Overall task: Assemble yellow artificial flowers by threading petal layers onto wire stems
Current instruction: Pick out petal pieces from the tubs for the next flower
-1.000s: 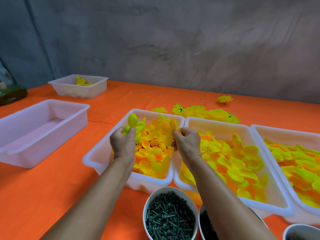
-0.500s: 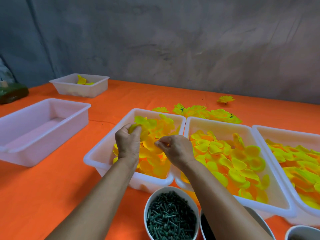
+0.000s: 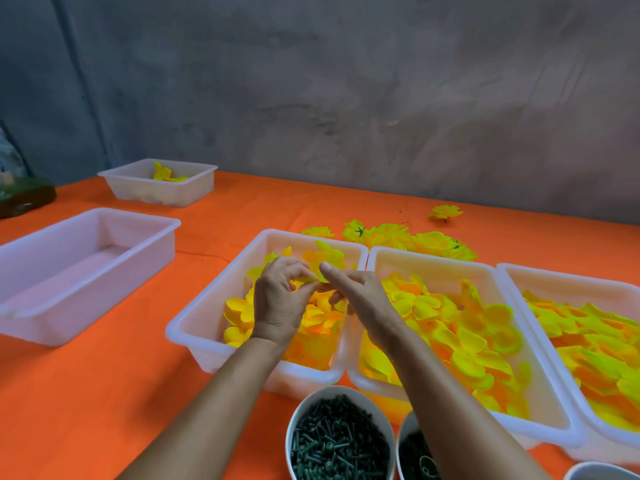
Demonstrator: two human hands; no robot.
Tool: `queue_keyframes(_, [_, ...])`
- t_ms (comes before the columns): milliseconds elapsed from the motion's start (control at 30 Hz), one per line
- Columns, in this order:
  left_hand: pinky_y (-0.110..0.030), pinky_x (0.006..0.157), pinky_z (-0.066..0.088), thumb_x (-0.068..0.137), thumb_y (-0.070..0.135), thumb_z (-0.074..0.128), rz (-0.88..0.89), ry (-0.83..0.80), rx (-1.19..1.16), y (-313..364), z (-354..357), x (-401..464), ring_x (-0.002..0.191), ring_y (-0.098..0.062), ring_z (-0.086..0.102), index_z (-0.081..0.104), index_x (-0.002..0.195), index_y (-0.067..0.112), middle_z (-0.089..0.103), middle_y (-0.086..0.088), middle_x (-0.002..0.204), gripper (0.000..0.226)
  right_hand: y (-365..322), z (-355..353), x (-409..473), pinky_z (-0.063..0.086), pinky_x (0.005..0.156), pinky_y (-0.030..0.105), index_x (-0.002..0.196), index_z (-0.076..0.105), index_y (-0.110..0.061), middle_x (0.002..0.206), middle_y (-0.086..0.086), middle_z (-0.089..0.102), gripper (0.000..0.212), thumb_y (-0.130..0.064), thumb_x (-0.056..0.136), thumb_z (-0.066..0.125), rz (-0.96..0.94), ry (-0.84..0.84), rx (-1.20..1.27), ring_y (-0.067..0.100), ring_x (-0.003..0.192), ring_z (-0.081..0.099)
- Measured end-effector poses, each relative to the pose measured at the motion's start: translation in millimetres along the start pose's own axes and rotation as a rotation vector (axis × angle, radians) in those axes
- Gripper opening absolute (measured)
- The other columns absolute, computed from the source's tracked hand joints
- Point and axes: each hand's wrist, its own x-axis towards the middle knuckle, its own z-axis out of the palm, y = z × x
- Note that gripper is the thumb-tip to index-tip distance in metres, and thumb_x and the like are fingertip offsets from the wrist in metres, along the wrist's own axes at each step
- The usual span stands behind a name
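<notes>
Both hands meet above a white tray (image 3: 194, 327) full of yellow and orange petal layers (image 3: 239, 308). My left hand (image 3: 280, 299) pinches a yellow petal layer (image 3: 306, 279) at its fingertips. My right hand (image 3: 360, 301) reaches in from the right, its thumb and fingers closing on the same petal layer. Any stem between the fingers is hidden. A white bowl (image 3: 298, 414) of dark green stem pieces (image 3: 332, 441) stands in front of the tray. Finished yellow flowers (image 3: 408, 237) lie on the orange table behind the trays.
Two more trays of petals (image 3: 460, 327) (image 3: 595, 344) sit to the right. An empty white tray (image 3: 86, 271) is at the left, a smaller one (image 3: 162, 188) with a few petals farther back. A second bowl (image 3: 412, 452) sits under my right forearm. A single flower (image 3: 445, 213) lies near the wall.
My hands have come together over the left tray. The left hand lowered its petal cluster and the right hand moved left from the tray divider to meet it.
</notes>
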Motion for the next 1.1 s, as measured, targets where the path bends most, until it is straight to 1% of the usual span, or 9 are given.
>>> queue_keyframes(100, [-0.032, 0.069, 0.051, 0.069, -0.006, 0.076, 0.043, -0.135, -0.001, 2, 2, -3, 0.096, -0.022, 0.059, 0.076, 0.077, 0.007, 0.065, -0.006, 0.099, 0.015, -1, 0, 2, 0.033, 0.044, 0.017, 0.071, 0.068, -0.011, 0.062, 0.008, 0.057, 0.021, -0.025, 0.087, 0.065, 0.090, 0.094, 0.126, 0.013, 0.051, 0.051])
queue_keyframes(200, [-0.020, 0.067, 0.049, 0.070, -0.013, 0.059, -0.050, -0.159, -0.069, 4, 0, -3, 0.093, -0.014, 0.057, 0.073, 0.087, 0.016, 0.062, 0.001, 0.103, 0.036, -2, 3, 1, 0.034, 0.041, 0.015, 0.073, 0.067, -0.011, 0.057, 0.001, 0.056, 0.016, -0.004, 0.087, 0.061, 0.088, 0.128, 0.204, 0.009, 0.047, 0.049])
queue_keyframes(333, [-0.029, 0.062, 0.047, 0.078, 0.017, 0.057, -0.546, -0.066, -0.519, 6, -9, 6, 0.081, -0.019, 0.055, 0.061, 0.091, 0.019, 0.058, -0.002, 0.086, 0.013, -1, 5, -3, 0.035, 0.041, 0.013, 0.081, 0.070, -0.008, 0.056, -0.001, 0.060, 0.008, -0.004, 0.085, 0.065, 0.079, 0.161, 0.264, 0.003, 0.042, 0.050])
queue_keyframes(400, [-0.026, 0.055, 0.048, 0.089, 0.023, 0.061, -0.669, -0.115, -0.598, 3, -13, 8, 0.075, -0.019, 0.060, 0.060, 0.091, 0.015, 0.062, -0.002, 0.082, 0.009, -1, 7, -6, 0.036, 0.041, 0.013, 0.077, 0.070, -0.010, 0.056, -0.001, 0.062, 0.008, -0.005, 0.084, 0.067, 0.075, 0.154, 0.257, 0.003, 0.042, 0.050])
queue_keyframes(500, [-0.018, 0.051, 0.050, 0.085, 0.012, 0.067, -0.611, -0.235, -0.521, 3, -13, 2, 0.065, -0.011, 0.061, 0.063, 0.088, 0.012, 0.066, 0.002, 0.072, 0.006, -4, 8, -9, 0.036, 0.042, 0.016, 0.073, 0.069, -0.014, 0.057, 0.000, 0.063, 0.013, -0.007, 0.085, 0.067, 0.069, 0.101, 0.215, 0.006, 0.045, 0.051])
queue_keyframes(667, [-0.022, 0.050, 0.045, 0.083, 0.006, 0.067, -0.756, -0.112, -0.542, 0, -15, -3, 0.061, -0.011, 0.055, 0.058, 0.072, 0.015, 0.060, 0.001, 0.066, 0.017, -9, 2, -13, 0.040, 0.044, 0.017, 0.080, 0.067, -0.012, 0.061, 0.002, 0.063, 0.010, -0.003, 0.083, 0.068, 0.147, 0.057, 0.145, 0.005, 0.045, 0.057])
queue_keyframes(833, [-0.025, 0.054, 0.043, 0.077, 0.002, 0.072, -0.749, -0.155, -0.507, 2, -16, -9, 0.056, -0.016, 0.054, 0.056, 0.067, 0.010, 0.059, -0.005, 0.063, 0.021, -9, -1, -21, 0.038, 0.040, 0.017, 0.082, 0.068, -0.007, 0.062, 0.005, 0.064, 0.007, -0.005, 0.078, 0.074, 0.170, 0.126, -0.015, 0.006, 0.043, 0.056])
queue_keyframes(1000, [-0.018, 0.040, 0.040, 0.079, 0.004, 0.072, -0.657, -0.153, -0.263, 2, -15, -11, 0.044, -0.010, 0.049, 0.065, 0.071, 0.008, 0.058, -0.002, 0.057, 0.011, -12, -8, -27, 0.042, 0.051, 0.022, 0.084, 0.072, -0.008, 0.072, 0.010, 0.068, 0.011, -0.019, 0.083, 0.071, 0.103, 0.099, -0.169, 0.012, 0.053, 0.060])
queue_keyframes(1100, [-0.028, 0.051, 0.051, 0.080, 0.001, 0.070, -0.607, -0.194, -0.077, 2, -15, -12, 0.051, -0.021, 0.053, 0.069, 0.080, 0.000, 0.060, -0.011, 0.063, 0.001, -15, -20, -34, 0.043, 0.053, 0.023, 0.086, 0.071, -0.005, 0.076, 0.012, 0.069, 0.014, -0.017, 0.088, 0.064, 0.081, 0.096, -0.174, 0.015, 0.058, 0.062])
